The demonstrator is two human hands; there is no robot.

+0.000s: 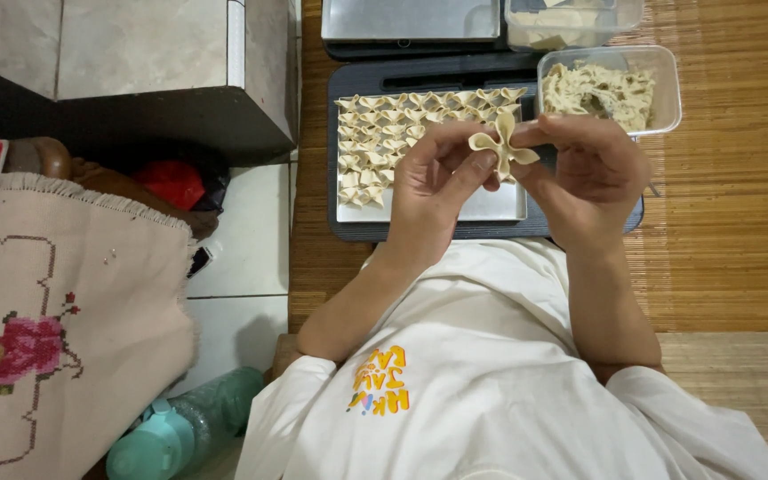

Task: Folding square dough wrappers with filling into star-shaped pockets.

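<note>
Both hands are pinching 1 dumpling (501, 145) in the air, above the tray's (491, 206) right edge. Left hand (433, 182) is gripping it from the left with thumb and fingers pressed together on the lower folds; right hand (584, 169) is closing on its right side. Wrapper corners are flaring out in 4 points.

Risks from here:
- Thin dough is being squeezed at the waist; too much pressure and it is likely tearing, letting filling leak out.
- Grip is only at the fingertips; if either hand is letting go early, the piece is probably dropping onto the finished rows (384, 133) at the tray's left edge and top edge, crushing some.
- Tub (611, 89) of filling is sitting just beside the tray's top-right corner, close behind the right hand; a wide wrist swing could be knocking it.
- Bare strip along the tray's bottom edge is narrow, so placement there is looking tight.

Cannot tell whether the seam is sealing fully; fingers are hiding it.
</note>
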